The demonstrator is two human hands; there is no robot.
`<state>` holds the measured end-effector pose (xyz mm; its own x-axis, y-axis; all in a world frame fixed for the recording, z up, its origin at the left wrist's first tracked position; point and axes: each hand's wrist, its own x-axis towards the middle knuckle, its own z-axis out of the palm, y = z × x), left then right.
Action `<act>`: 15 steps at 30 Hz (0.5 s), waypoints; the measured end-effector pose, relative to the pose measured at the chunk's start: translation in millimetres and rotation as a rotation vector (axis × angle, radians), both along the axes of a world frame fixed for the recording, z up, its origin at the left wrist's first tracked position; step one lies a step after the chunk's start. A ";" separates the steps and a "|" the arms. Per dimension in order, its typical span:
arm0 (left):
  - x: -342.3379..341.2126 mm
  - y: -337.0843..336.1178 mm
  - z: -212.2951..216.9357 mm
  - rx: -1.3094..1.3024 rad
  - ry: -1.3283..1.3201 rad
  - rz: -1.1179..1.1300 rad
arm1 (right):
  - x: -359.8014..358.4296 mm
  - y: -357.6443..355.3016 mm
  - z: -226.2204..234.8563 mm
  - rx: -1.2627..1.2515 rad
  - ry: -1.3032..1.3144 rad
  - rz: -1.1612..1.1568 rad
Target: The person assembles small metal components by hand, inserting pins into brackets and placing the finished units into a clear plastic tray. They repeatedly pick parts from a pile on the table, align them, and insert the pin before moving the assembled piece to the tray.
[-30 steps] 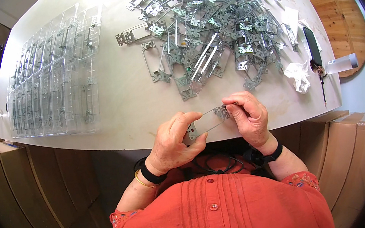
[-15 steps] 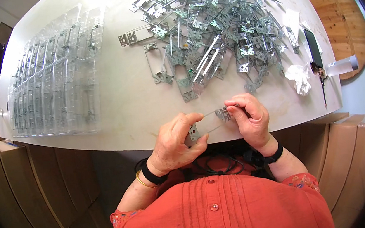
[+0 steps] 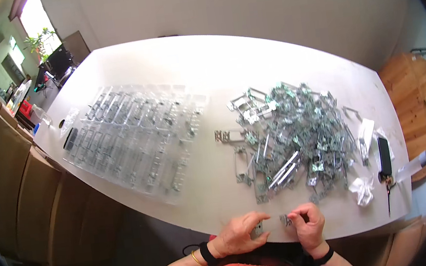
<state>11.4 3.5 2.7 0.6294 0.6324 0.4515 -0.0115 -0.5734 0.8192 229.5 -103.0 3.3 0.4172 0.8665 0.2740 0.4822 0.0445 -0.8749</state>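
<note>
I am looking down on a white table (image 3: 200,71) filling the middle of the frame. At left, clear plastic trays (image 3: 133,135) are lying in rows. At lower centre my left hand (image 3: 239,234) is pinching one end of a small metal bracket (image 3: 273,223); my right hand (image 3: 308,223) is curling closed on its other end. Above lies a heap of metal brackets (image 3: 293,139).

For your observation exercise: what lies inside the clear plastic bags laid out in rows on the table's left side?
Through the clear plastic bags, grey metal frames show, laid in rows. Glare and overlap hide how many each holds, and what is beneath them on the white table.
</note>
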 end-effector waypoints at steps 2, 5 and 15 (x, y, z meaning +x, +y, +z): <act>-3.8 -1.2 7.6 -0.039 0.045 -0.006 | -3.3 0.9 4.5 0.017 0.056 0.038; -4.7 -2.7 3.6 -0.014 0.009 0.002 | -5.4 1.1 11.0 -0.012 0.047 0.052; -4.3 -5.3 3.0 -0.075 0.097 -0.014 | -8.1 3.3 10.6 0.048 -0.039 0.035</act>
<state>7.1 -1.8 5.7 0.6769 0.6529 0.3397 0.0626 -0.5110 0.8573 221.4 -99.7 14.0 0.3753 0.8656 0.3314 0.5133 0.1036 -0.8519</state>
